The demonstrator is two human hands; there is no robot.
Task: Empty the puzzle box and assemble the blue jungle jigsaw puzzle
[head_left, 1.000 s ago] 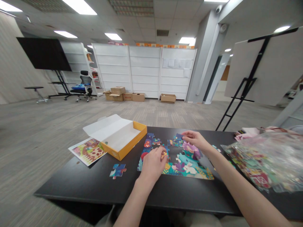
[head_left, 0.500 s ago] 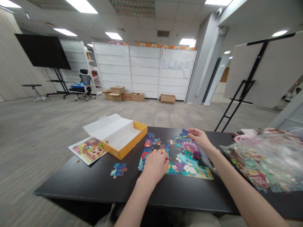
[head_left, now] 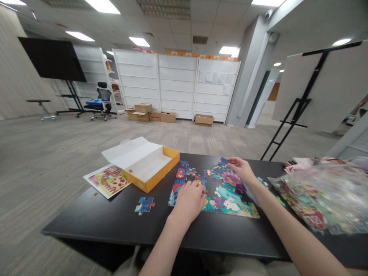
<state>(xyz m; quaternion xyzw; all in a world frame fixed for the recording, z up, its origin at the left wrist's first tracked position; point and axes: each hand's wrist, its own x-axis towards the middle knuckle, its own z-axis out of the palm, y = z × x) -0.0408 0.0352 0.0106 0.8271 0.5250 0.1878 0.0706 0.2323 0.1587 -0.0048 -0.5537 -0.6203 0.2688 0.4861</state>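
Note:
A colourful jigsaw puzzle, partly joined and with dark gaps showing the table, lies in front of me. My left hand rests on its left part, fingers curled and close together; its fingertips and whatever is under them are hidden. At the puzzle's far edge my right hand pinches a dark blue puzzle piece between thumb and fingers. This piece touches or overlaps the blue pieces below it; I cannot tell which. Apart from the puzzle, to the left, lies a blue piece group with red and white parts.
An open yellow box with a white lid stands at the back left, beside a printed picture sheet. A clear plastic bag of pieces lies at the right of the black table. Loose pieces show behind my right forearm.
Both hands keep nearly the same place and pose. The view has shifted slightly, and loose pieces beyond my right forearm show more clearly.

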